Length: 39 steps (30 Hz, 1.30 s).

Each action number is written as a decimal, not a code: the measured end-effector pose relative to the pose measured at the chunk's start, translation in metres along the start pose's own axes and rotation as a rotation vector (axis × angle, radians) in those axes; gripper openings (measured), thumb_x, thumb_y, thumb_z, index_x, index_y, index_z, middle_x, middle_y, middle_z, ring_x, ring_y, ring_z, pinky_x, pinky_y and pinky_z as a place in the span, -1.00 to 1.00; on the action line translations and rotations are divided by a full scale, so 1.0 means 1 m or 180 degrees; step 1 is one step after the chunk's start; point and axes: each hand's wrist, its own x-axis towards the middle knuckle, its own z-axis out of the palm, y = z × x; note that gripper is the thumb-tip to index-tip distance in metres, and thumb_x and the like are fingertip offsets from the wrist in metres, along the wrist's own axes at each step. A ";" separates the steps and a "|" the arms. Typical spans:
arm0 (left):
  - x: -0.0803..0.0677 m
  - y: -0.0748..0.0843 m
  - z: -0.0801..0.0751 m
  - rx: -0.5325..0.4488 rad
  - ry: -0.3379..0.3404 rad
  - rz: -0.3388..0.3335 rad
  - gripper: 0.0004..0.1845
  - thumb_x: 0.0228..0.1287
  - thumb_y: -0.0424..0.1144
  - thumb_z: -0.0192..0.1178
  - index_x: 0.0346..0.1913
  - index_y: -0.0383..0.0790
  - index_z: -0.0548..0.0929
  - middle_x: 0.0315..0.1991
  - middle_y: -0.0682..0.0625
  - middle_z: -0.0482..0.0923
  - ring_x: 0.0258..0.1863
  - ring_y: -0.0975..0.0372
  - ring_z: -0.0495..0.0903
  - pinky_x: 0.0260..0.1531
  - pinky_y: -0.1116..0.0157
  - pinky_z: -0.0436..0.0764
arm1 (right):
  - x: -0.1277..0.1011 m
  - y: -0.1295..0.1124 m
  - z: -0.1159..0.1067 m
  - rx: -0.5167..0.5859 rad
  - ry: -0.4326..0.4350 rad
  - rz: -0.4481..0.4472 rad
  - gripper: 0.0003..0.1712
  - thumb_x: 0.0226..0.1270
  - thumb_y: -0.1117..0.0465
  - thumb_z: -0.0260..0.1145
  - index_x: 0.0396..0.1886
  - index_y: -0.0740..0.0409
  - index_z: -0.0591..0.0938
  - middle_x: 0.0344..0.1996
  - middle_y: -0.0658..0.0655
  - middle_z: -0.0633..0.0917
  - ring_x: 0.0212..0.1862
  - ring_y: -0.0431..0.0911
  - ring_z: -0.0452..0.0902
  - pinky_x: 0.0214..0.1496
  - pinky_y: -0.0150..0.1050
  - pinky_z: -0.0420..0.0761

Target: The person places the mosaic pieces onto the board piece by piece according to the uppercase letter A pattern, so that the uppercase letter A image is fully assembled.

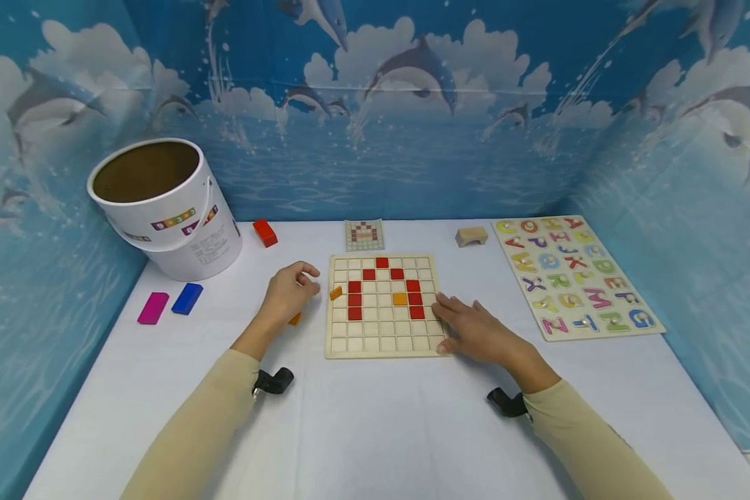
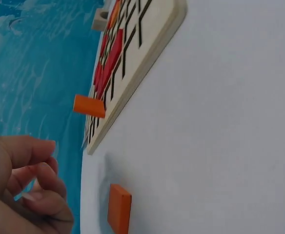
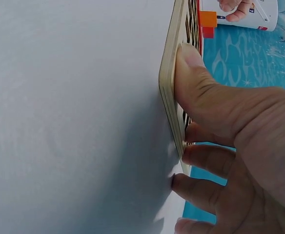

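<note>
A wooden grid board (image 1: 367, 344) lies on the table with red tiles (image 1: 354, 298) and an orange tile (image 1: 400, 298) in its squares. Another orange tile (image 2: 89, 106) sits propped at the board's left edge. My left hand (image 1: 290, 292) hovers left of the board, fingers loosely bent, with nothing between them. Close by its wrist, a further orange tile (image 2: 119, 208) is on the table, partly hidden in the head view. My right hand (image 1: 475, 332) rests at the board's right edge, the thumb (image 3: 191, 73) on the near corner and the other fingers spread along the side.
A small pattern card (image 1: 364, 235) lies behind the board, with a wooden arch block (image 1: 471, 236) to its right. An alphabet puzzle board (image 1: 575, 278) lies at the right. Left are a white bucket (image 1: 194, 239) and red (image 1: 265, 232), blue (image 1: 187, 298) and magenta (image 1: 153, 307) blocks.
</note>
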 end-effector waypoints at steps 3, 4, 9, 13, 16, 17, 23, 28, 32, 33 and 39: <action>0.004 -0.002 -0.003 0.0290 0.0042 0.0049 -0.69 0.39 -0.24 0.28 0.14 -0.16 0.62 -0.21 -0.11 0.52 -0.38 0.09 0.50 -0.47 0.30 0.49 | 0.000 -0.001 0.000 -0.0045 0.0008 0.0024 0.04 0.20 -0.08 0.51 0.57 0.19 0.27 0.60 0.24 0.15 0.61 0.22 -0.02 0.52 0.35 -0.05; 0.005 -0.002 -0.002 0.0372 -0.0064 0.0086 -0.66 0.38 -0.22 0.30 0.17 -0.15 0.62 -0.18 -0.11 0.53 -0.34 0.08 0.50 -0.43 0.28 0.52 | 0.000 -0.001 0.000 -0.0045 0.0008 0.0035 0.04 0.19 -0.07 0.51 0.57 0.19 0.28 0.60 0.24 0.15 0.61 0.22 -0.02 0.52 0.35 -0.05; 0.009 0.004 0.012 0.0988 -0.0748 0.0382 -0.50 0.26 -0.13 0.43 0.25 -0.07 0.63 -0.07 -0.10 0.54 -0.13 0.07 0.50 -0.17 0.18 0.55 | 0.001 -0.001 0.001 -0.0008 0.0012 -0.0024 0.03 0.21 -0.06 0.50 0.57 0.21 0.27 0.60 0.25 0.14 0.60 0.23 -0.02 0.52 0.36 -0.06; 0.008 0.007 0.020 0.1293 -0.0868 0.0498 -0.55 0.18 -0.15 0.50 0.14 -0.09 0.70 -0.12 -0.09 0.53 -0.14 0.08 0.49 -0.13 0.16 0.54 | 0.002 0.000 0.002 0.0001 0.0030 -0.0071 0.03 0.22 -0.07 0.49 0.57 0.20 0.26 0.60 0.24 0.14 0.60 0.23 -0.02 0.52 0.36 -0.06; 0.008 0.004 0.020 0.1305 -0.0830 0.0450 -0.59 0.17 -0.16 0.51 0.09 -0.08 0.72 -0.12 -0.08 0.53 -0.12 0.09 0.48 -0.10 0.16 0.54 | 0.002 0.000 0.002 0.0003 0.0016 -0.0046 0.03 0.21 -0.08 0.50 0.58 0.19 0.26 0.60 0.23 0.14 0.61 0.23 -0.03 0.52 0.35 -0.06; 0.008 0.003 0.020 0.1284 -0.0811 0.0426 -0.60 0.17 -0.16 0.51 0.08 -0.08 0.72 -0.11 -0.08 0.53 -0.11 0.09 0.48 -0.09 0.15 0.53 | 0.002 0.000 0.002 0.0000 0.0010 -0.0034 0.04 0.21 -0.07 0.50 0.58 0.19 0.26 0.60 0.23 0.13 0.61 0.22 -0.03 0.52 0.35 -0.06; 0.004 -0.003 0.021 0.1129 -0.0660 0.0421 -0.71 0.17 -0.18 0.50 -0.06 -0.10 0.71 -0.13 -0.06 0.53 -0.10 0.09 0.47 -0.05 0.15 0.51 | 0.000 0.000 0.001 0.0021 0.0003 -0.0040 0.03 0.22 -0.05 0.50 0.57 0.20 0.27 0.60 0.25 0.13 0.60 0.23 -0.02 0.52 0.36 -0.05; -0.002 -0.006 0.017 0.0562 -0.0502 0.0272 -0.80 0.26 -0.19 0.44 -0.18 -0.12 0.63 -0.24 -0.04 0.56 -0.20 0.11 0.51 -0.20 0.21 0.52 | 0.000 -0.001 0.001 0.0025 -0.0020 -0.0050 0.03 0.22 -0.06 0.49 0.57 0.21 0.26 0.60 0.25 0.13 0.60 0.23 -0.03 0.52 0.35 -0.05; -0.001 0.001 0.019 -0.0052 -0.0387 0.0235 -0.69 0.36 -0.22 0.31 0.10 -0.17 0.58 -0.30 -0.08 0.52 -0.38 0.12 0.50 -0.37 0.25 0.50 | 0.000 -0.001 0.000 0.0011 -0.0003 -0.0032 0.03 0.21 -0.06 0.50 0.57 0.21 0.27 0.60 0.26 0.13 0.60 0.24 -0.01 0.52 0.35 -0.04; 0.000 0.004 0.022 -0.0200 -0.0397 0.0250 -0.64 0.38 -0.23 0.28 0.18 -0.19 0.56 -0.31 -0.08 0.50 -0.43 0.12 0.49 -0.40 0.27 0.50 | 0.000 0.000 0.000 0.0009 0.0003 -0.0037 0.02 0.22 -0.05 0.50 0.57 0.21 0.27 0.60 0.26 0.13 0.60 0.24 -0.01 0.52 0.35 -0.04; 0.001 0.021 0.054 -0.0646 -0.0661 0.0212 -0.63 0.44 -0.27 0.21 0.25 -0.17 0.61 -0.28 -0.08 0.49 -0.45 0.16 0.45 -0.39 0.30 0.48 | 0.001 -0.001 0.001 0.0048 0.0007 -0.0073 0.02 0.23 -0.04 0.50 0.57 0.22 0.27 0.60 0.27 0.13 0.60 0.24 -0.01 0.52 0.35 -0.04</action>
